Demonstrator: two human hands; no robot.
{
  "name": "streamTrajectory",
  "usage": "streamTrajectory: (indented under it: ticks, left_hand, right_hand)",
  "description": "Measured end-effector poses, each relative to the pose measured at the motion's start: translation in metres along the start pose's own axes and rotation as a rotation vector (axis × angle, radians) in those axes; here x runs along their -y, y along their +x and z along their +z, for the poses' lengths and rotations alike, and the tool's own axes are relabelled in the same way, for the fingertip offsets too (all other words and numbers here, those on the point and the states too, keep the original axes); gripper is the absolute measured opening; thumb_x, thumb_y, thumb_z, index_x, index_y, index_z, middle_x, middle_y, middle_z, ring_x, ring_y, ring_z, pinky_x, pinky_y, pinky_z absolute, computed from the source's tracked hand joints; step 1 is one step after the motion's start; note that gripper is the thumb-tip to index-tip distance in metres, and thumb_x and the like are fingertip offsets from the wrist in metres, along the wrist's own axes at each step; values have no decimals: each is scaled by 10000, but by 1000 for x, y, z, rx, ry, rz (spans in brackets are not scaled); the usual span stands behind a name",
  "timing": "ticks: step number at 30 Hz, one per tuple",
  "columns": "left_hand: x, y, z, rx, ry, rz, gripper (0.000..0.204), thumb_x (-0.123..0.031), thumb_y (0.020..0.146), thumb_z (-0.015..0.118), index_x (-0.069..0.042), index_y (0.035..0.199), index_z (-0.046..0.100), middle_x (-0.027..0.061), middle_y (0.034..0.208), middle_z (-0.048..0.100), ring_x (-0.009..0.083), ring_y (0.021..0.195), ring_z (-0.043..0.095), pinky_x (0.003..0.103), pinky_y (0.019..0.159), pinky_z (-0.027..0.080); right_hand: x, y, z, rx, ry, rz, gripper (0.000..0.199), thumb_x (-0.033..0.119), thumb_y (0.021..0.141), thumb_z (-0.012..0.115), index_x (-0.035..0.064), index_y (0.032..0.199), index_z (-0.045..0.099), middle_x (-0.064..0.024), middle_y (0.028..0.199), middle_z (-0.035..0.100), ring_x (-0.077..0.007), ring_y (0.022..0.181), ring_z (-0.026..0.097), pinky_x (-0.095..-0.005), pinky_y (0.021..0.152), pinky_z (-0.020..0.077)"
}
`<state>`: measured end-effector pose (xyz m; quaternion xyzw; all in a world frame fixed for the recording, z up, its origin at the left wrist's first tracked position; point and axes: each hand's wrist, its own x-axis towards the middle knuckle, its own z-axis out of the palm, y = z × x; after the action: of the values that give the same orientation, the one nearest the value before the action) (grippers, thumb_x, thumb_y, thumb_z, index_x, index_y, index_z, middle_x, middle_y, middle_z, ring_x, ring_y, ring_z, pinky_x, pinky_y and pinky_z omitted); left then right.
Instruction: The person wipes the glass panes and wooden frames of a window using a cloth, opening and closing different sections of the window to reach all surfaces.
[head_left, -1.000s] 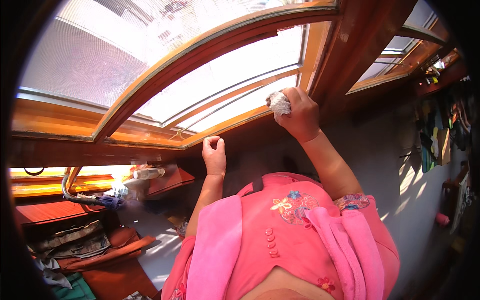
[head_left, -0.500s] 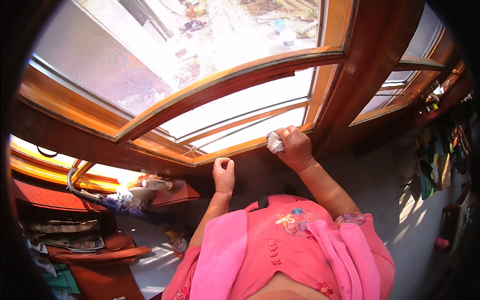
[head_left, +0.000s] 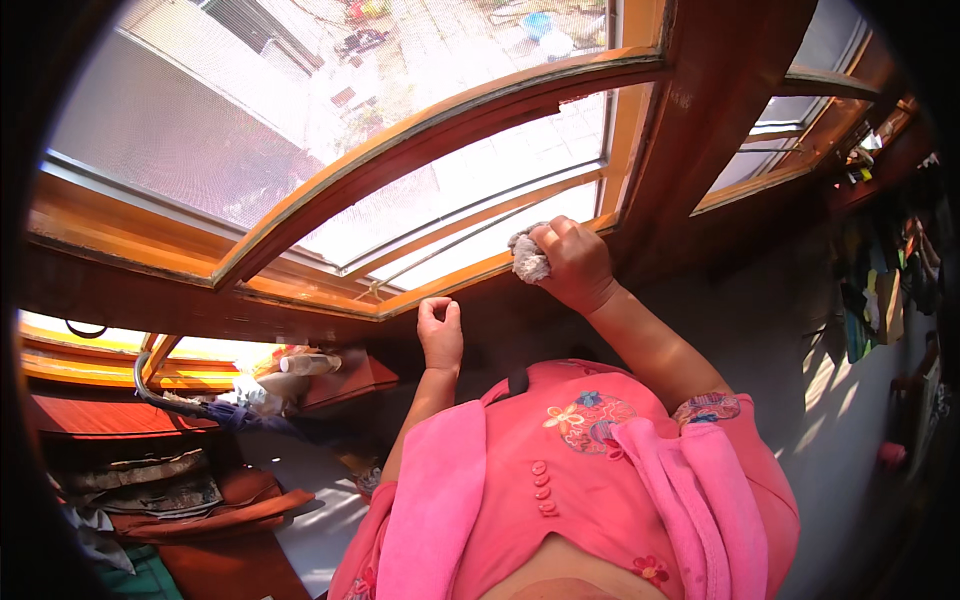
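Note:
My right hand grips a crumpled greyish-white rag at the lower rail of the wooden window frame. The rag lies against the rail's edge, left of my fingers. My left hand is held up just below the lower left part of that rail. Its fingers are curled in with the thumb raised beside them, and nothing shows inside. Whether it touches the rail I cannot tell. An arched wooden bar crosses the window above both hands.
At the left, a dark umbrella with a curved handle and a bottle lie by a reddish-brown shelf. Folded cloths are stacked below. A thick wooden post stands right of the window; hanging items are at far right.
My right hand and the rag have shifted slightly left and up in view, as has the window. The left hand's thumb and forefinger have moved a little apart.

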<state>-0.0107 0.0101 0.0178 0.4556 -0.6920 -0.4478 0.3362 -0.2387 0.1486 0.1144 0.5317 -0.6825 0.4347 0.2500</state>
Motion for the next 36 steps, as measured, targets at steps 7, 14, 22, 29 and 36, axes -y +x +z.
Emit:
streamTrajectory:
  ticks: [7,14,22,29,36]
  left_hand:
    - [10,1,-5,13,-7,-18,119,-111,904,684,-29,978,640,44,902,650,140,866,592,303,845,497]
    - [6,-1,-2,69,-60,-71,215,-167,911,693,-1,1038,643,98,982,670,181,919,616,336,869,502]
    - [33,3,-15,206,-7,-321,451,-339,939,697,45,1152,596,129,1047,657,204,947,627,346,834,515]
    - [-4,8,-13,197,-342,-482,642,-585,995,544,-20,1299,557,60,1169,591,171,959,551,355,797,515]
    - [12,21,-21,188,-236,-541,727,-609,986,549,-1,1383,516,86,1274,569,218,985,556,373,801,516]
  right_hand:
    - [-1,68,-52,-261,40,74,381,222,739,855,135,1028,623,-78,920,621,-314,808,659,-412,683,554]
    - [-20,5,-27,-169,-61,122,354,117,734,818,112,1034,631,-89,912,636,-304,797,683,-376,682,565]
    - [-22,5,-32,-163,25,235,375,131,729,791,154,1060,616,-65,923,620,-307,803,663,-418,668,552]
    - [-12,27,-40,-270,-45,219,353,124,772,803,120,1076,623,-97,950,647,-306,809,696,-373,683,578]
    - [-25,-52,3,78,-64,302,369,205,741,812,141,1047,617,-93,933,610,-313,820,665,-428,694,561]
